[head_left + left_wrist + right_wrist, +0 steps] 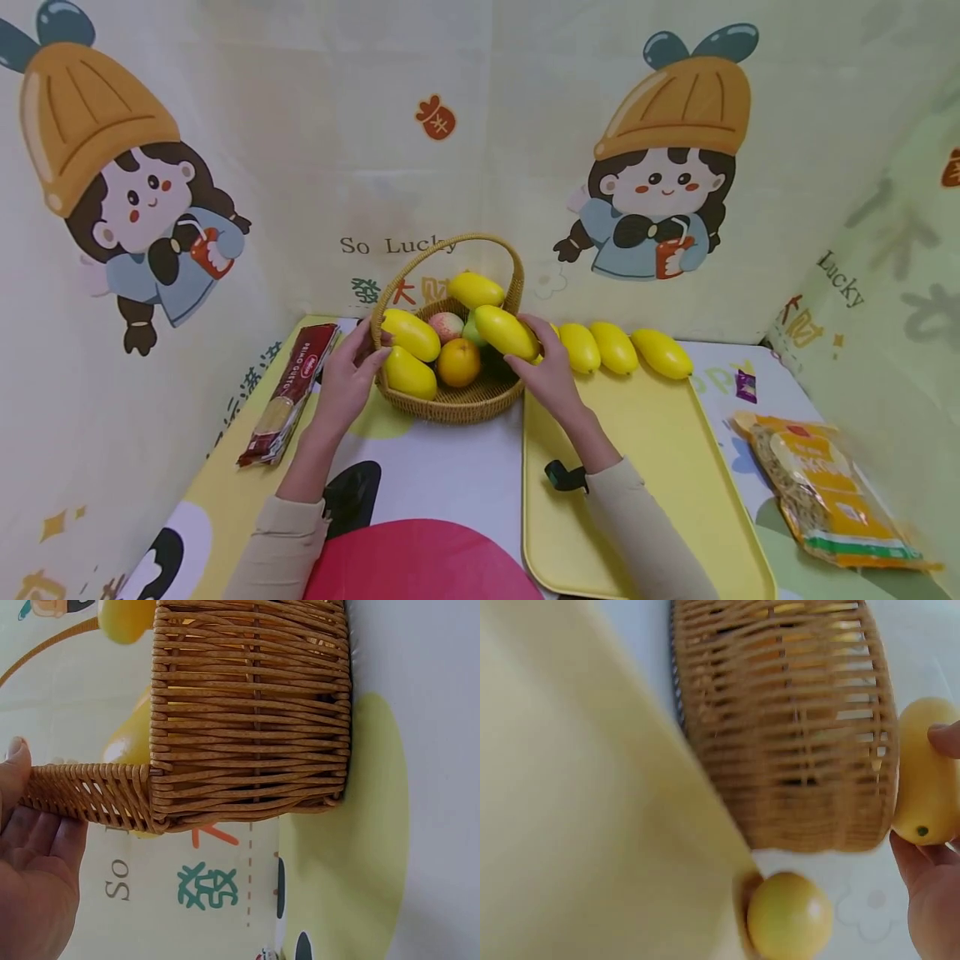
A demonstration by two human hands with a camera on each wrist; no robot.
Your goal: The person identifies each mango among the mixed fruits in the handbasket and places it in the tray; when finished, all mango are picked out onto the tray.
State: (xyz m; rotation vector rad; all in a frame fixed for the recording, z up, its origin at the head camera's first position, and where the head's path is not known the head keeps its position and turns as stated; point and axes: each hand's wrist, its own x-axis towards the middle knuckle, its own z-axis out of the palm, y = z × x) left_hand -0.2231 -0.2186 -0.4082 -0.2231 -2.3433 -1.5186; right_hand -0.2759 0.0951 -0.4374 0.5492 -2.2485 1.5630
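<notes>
My left hand [348,375] grips the lower left end of the wicker basket's handle [94,796], thumb on one side and fingers on the other. In my right hand [553,371] is a yellow mango [504,331], pinched between thumb and fingers at the right rim of the basket [453,410]. Inside the basket are an orange [458,362], a pinkish peach [446,326], a partly hidden green fruit [472,332] and more mangoes [411,333]. In the right wrist view, the held mango [922,780] is right beside the basket's top edge.
Several mangoes [613,347] line the far end of a yellow tray [637,467], right of the basket. Red-brown packets [292,392] lie at the left. On the right are a small purple packet [746,386] and an orange-labelled bag [825,487]. A printed cloth wall stands behind.
</notes>
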